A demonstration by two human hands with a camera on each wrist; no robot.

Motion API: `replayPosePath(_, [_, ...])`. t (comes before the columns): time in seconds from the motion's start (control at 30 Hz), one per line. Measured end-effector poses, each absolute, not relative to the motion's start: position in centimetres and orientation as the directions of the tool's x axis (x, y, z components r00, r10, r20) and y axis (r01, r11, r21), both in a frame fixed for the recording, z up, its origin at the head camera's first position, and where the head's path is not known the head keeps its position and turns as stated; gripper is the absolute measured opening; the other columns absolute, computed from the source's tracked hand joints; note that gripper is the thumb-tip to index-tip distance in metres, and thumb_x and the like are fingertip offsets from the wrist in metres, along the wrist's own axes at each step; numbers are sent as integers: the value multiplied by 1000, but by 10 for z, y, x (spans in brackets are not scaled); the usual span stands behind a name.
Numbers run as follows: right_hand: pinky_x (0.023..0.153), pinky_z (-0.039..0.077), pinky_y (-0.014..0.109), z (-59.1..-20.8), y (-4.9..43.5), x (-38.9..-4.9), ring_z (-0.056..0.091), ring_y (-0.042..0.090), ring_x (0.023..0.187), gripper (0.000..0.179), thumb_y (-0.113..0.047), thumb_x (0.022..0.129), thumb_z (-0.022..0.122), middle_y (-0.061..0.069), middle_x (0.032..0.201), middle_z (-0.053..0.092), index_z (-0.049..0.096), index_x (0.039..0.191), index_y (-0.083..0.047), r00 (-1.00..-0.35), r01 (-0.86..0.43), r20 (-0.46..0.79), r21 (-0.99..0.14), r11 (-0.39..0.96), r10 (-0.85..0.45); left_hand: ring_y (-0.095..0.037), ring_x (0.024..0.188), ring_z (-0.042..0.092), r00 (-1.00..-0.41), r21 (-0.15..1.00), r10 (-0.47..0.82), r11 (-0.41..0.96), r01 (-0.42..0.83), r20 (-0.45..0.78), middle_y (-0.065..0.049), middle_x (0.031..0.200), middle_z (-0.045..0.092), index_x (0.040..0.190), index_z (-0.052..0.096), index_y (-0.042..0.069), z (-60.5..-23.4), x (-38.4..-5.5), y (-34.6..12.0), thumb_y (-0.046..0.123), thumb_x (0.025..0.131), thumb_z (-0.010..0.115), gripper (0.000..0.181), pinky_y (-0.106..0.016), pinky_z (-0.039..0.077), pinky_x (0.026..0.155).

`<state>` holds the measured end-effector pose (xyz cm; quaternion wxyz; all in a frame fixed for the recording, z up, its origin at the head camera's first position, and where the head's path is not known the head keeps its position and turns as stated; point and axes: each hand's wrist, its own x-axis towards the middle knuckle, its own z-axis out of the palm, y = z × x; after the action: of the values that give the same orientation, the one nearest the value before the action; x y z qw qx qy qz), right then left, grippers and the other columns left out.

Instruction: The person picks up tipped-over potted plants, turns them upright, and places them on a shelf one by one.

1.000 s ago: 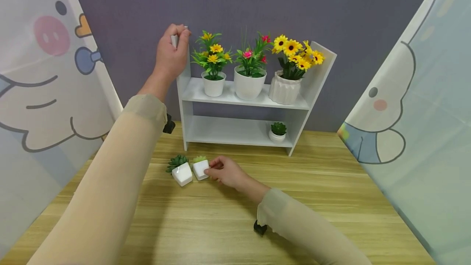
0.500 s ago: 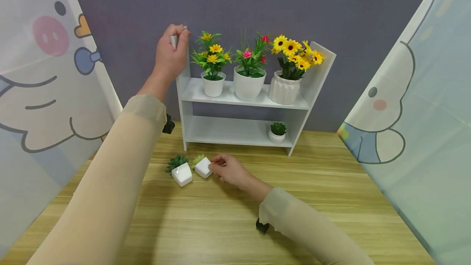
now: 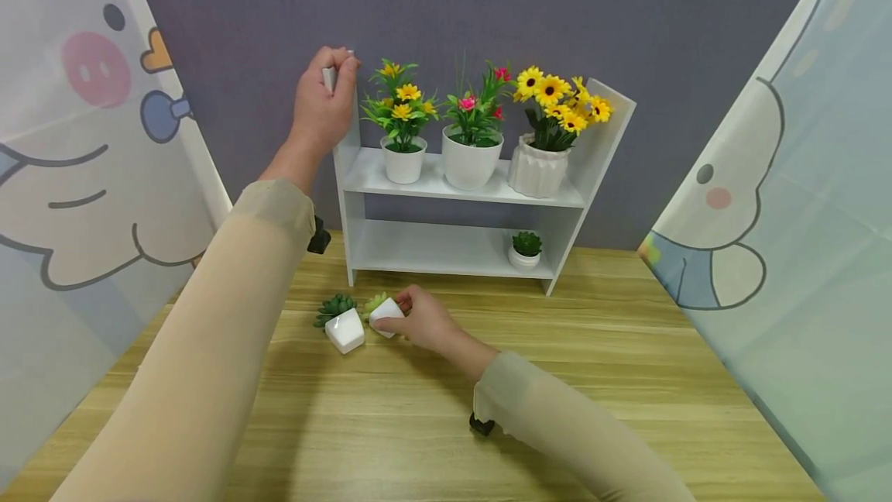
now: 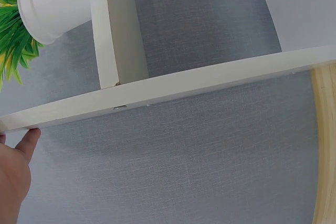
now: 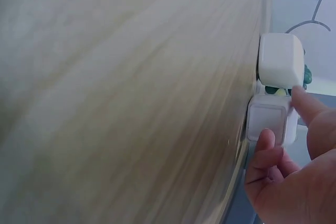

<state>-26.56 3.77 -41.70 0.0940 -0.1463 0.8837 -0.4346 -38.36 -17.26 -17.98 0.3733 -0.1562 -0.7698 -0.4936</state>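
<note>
My left hand (image 3: pixel 324 99) holds the top of the left side panel (image 3: pixel 346 161) of a white two-tier shelf (image 3: pixel 453 242). In the left wrist view, part of that hand (image 4: pixel 13 169) shows at the panel's edge (image 4: pixel 173 85). On the wooden table before the shelf, my right hand (image 3: pixel 425 321) pinches a small potted succulent (image 3: pixel 383 314), light green in a white square pot, lying tipped over. The right wrist view shows its pot (image 5: pixel 266 121) base-on between thumb and fingers. Just left of it lies a second potted succulent (image 3: pixel 344 330), dark green, also tipped.
Three white pots of flowers stand on the upper tier: yellow flowers (image 3: pixel 404 165), pink flowers (image 3: pixel 471 165) and sunflowers (image 3: pixel 540 169). A small round potted succulent (image 3: pixel 525 258) sits at the lower tier's right end. Cartoon-printed panels (image 3: pixel 753 238) flank the table (image 3: pixel 592 347).
The light green succulent's pot has turned a little and shifted slightly right. My right thumb has moved left across the pot's front. The left hand has stayed on the shelf panel.
</note>
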Motion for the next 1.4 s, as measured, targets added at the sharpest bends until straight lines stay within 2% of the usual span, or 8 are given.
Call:
replayPosePath(0.07, [72,57,25,-417,37,-265,64,16,92,58,-36,90,93,8,111,71,65,129,-3,-942,-177,-38,-788,590,-333,-16,134,62,-673,645,-129,461,610,729,-9,148,64,105,59,19,-180,-384,-172,36,116,51,22,-24,49,85])
replayPosePath(0.17, [71,58,26,-417,37,-264,65,15,90,54,-35,92,92,9,114,71,65,127,-4,-944,-168,-45,-786,595,-326,-13,131,61,-671,644,-130,460,611,730,-9,147,64,103,57,21,-180,-383,-172,37,116,51,21,-24,48,83])
replayPosePath(0.33, [69,62,27,-417,38,-263,69,16,86,45,-31,93,91,9,116,72,66,122,-6,-945,-152,-56,-799,582,-323,-10,152,53,-673,643,-128,466,608,729,-8,152,63,101,56,22,-180,-382,-173,36,116,52,21,-25,55,101])
replayPosePath(0.53, [78,59,28,-414,42,-260,66,16,95,44,-31,91,92,7,113,73,66,119,-8,-946,-180,-40,-763,621,-323,-12,155,51,-674,646,-127,455,613,728,-11,150,64,103,57,19,-179,-382,-173,35,116,52,21,-29,53,115])
replayPosePath(0.67, [77,59,29,-412,46,-259,66,18,96,45,-29,90,93,7,112,72,64,119,-9,-944,-181,-43,-765,618,-329,-11,156,50,-670,645,-126,448,620,732,-12,149,65,100,56,22,-179,-383,-173,34,116,53,20,-31,49,122])
replayPosePath(0.9, [78,58,29,-413,53,-257,65,17,97,43,-28,91,91,6,114,71,63,118,-12,-933,-219,-24,-752,621,-358,-11,153,52,-674,640,-121,469,608,729,-11,149,65,98,52,25,-179,-384,-173,36,116,51,21,-31,53,116])
replayPosePath(1.17, [83,61,30,-415,62,-257,69,19,102,41,-23,90,91,7,119,74,63,118,-11,-918,-265,9,-760,594,-398,-13,153,52,-672,644,-128,457,613,730,-12,147,66,99,54,22,-178,-383,-171,34,116,52,21,-32,52,118])
replayPosePath(1.4, [89,61,33,-416,71,-260,66,15,99,42,-17,90,90,6,116,72,63,120,-7,-902,-261,-9,-785,561,-432,-13,152,53,-671,644,-127,455,615,730,-12,144,66,99,54,23,-179,-383,-172,34,116,52,20,-25,55,104])
